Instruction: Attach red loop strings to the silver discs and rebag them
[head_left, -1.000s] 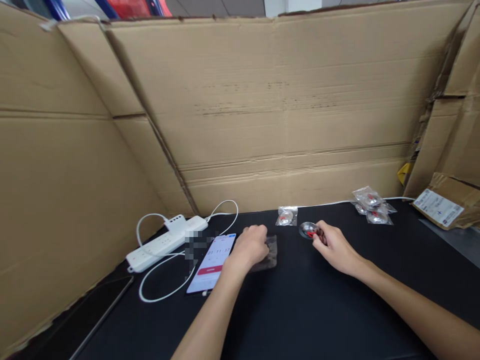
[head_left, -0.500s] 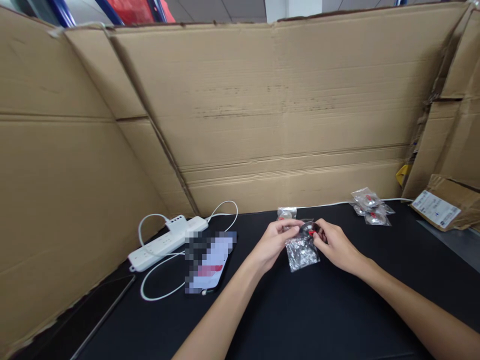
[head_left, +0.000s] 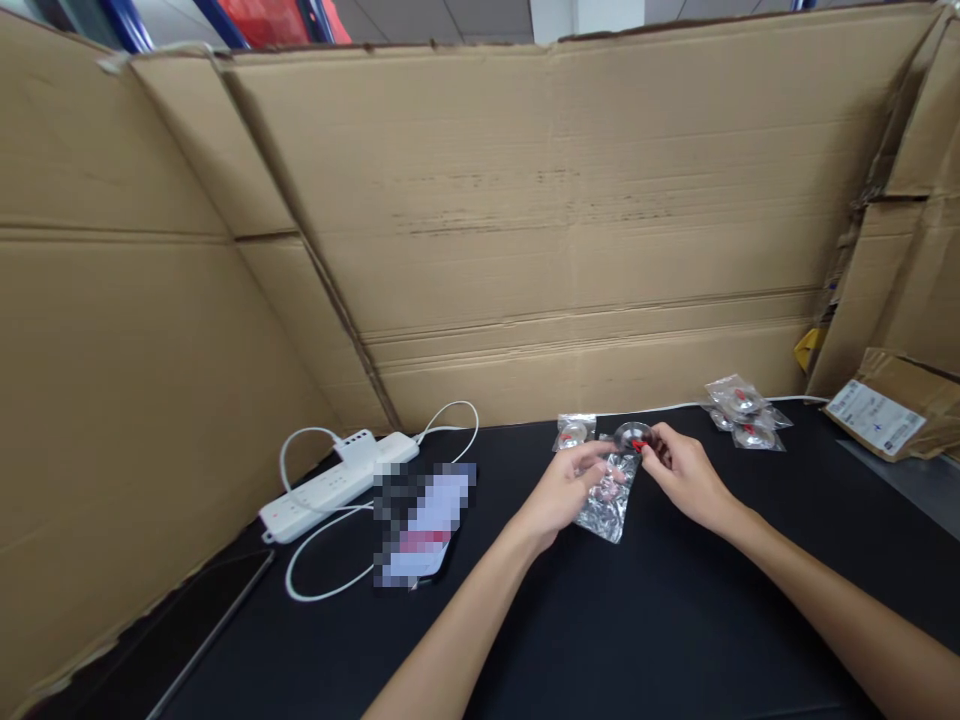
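Observation:
My right hand [head_left: 686,475] pinches a round, shiny disc [head_left: 631,434] that carries a small red piece [head_left: 640,444]; it looks like a suction cup. Just left of it, my left hand [head_left: 566,487] grips a crinkled clear plastic bag [head_left: 604,515], its fingertips partly covered by the film. The left fingertips come close to the disc's edge; whether they touch it I cannot tell. Behind my left hand lies a bagged disc [head_left: 574,434] of similar look, with a bit of red in it.
Several bagged discs [head_left: 742,410] lie in a pile at the back right, near an opened brown parcel [head_left: 885,415]. To the left are a white power strip [head_left: 337,487], a phone with a blurred screen [head_left: 427,540] and white cables. Cardboard walls [head_left: 480,220] enclose the black table [head_left: 637,640].
The disc in my right hand has moved slightly right and away from me, out from over the bag. My left hand has shifted a little right, and the bag has tilted.

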